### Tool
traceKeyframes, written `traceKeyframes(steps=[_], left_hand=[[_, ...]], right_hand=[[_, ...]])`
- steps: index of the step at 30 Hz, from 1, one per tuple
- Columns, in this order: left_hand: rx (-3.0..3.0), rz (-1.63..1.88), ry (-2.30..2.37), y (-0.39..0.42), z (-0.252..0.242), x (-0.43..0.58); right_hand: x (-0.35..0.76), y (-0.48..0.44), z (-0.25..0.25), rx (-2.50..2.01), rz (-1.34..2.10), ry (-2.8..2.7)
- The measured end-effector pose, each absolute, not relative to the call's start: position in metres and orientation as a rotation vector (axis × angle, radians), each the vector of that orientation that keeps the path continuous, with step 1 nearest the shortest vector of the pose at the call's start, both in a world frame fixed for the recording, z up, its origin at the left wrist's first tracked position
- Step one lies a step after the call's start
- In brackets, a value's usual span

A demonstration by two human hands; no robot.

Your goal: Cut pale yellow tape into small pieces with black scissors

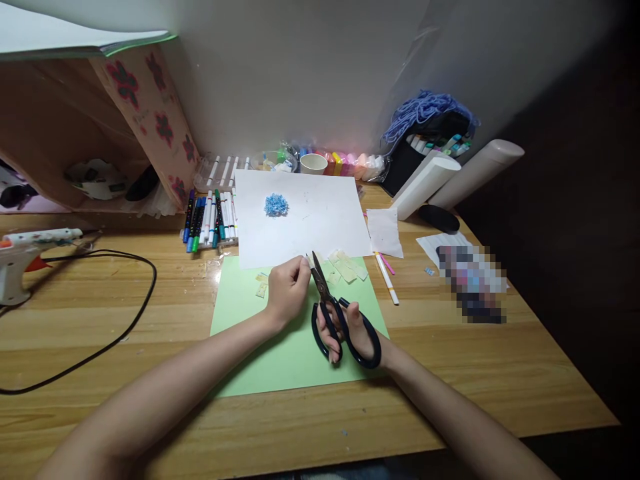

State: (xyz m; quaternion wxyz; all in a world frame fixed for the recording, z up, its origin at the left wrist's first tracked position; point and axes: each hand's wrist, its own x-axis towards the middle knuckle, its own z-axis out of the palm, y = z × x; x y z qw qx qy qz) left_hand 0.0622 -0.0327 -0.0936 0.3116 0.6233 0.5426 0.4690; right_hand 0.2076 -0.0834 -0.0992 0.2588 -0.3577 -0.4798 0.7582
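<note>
My right hand [356, 333] grips a pair of black-handled scissors [321, 283], thumb and fingers through the loops. Their blades point away from me, slightly parted, close beside the fingertips of my left hand [289, 288]. That left hand is closed in a pinch; whatever it holds is too small and hidden to name. Both hands are above a light green sheet [260, 363]. Pale yellow-green paper pieces [345, 265] lie just beyond the scissors, and small yellowish scraps [261, 285] lie left of my left hand. A white sheet [320, 220] farther back carries a small heap of blue shreds [277, 205].
Several markers [213, 217] lie left of the white sheet. A hot glue gun [20, 260] and its black cable [150, 287] are at far left. A paper cup [313, 164], wrapped colourful clay packs [350, 163], a white tube [430, 183] and a black pen holder [400, 163] stand behind.
</note>
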Motion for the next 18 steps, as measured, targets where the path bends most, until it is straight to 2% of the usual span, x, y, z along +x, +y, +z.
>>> traceKeyframes(steps=[18], left_hand=[[1.663, 1.269, 1.427, -0.033, -0.094, 0.062]], right_hand=[[0.204, -0.088, -0.111, -0.995, 1.975, -1.204]])
